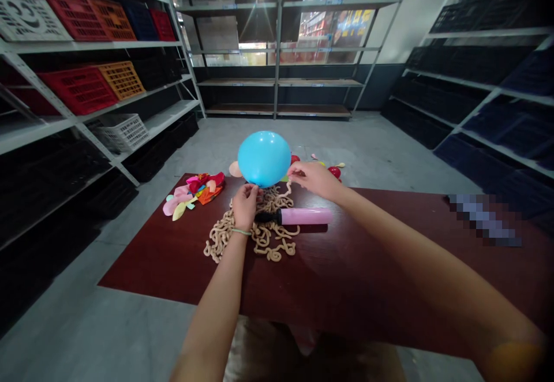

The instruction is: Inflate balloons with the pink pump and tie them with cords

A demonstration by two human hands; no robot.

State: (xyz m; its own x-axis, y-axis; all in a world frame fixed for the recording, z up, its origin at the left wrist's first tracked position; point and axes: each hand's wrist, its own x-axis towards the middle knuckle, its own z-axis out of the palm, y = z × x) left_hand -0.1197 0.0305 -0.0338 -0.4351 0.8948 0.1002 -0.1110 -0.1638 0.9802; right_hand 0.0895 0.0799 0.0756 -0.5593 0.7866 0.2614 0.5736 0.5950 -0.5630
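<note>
Over the head feed I read every clock direction from the round, glossy, sky-blue inflated balloon, which sits just past the middle of the far edge of the dark red-brown wooden table. At its seven o'clock I have the left hand, thumb and fingers pinching the balloon's lower end; the neck is buried in that pinch, so I cannot tell whether it is knotted. Between three and four o'clock I see the right hand, its fingertips closed on a thin pale strand that hangs toward the loose pile of soft beige cord at six o'clock; I cannot make out whether the two are joined. Between four and five o'clock the pink plastic cylindrical pump with a black nozzle lies against the cord, with neither hand gripping it. At eight o'clock I see a heap of limp multicoloured rubber balloons. I judge the step in hand to be bringing strand and balloon neck together; the next move calls for a firm left pinch and for slack in the strand.
</note>
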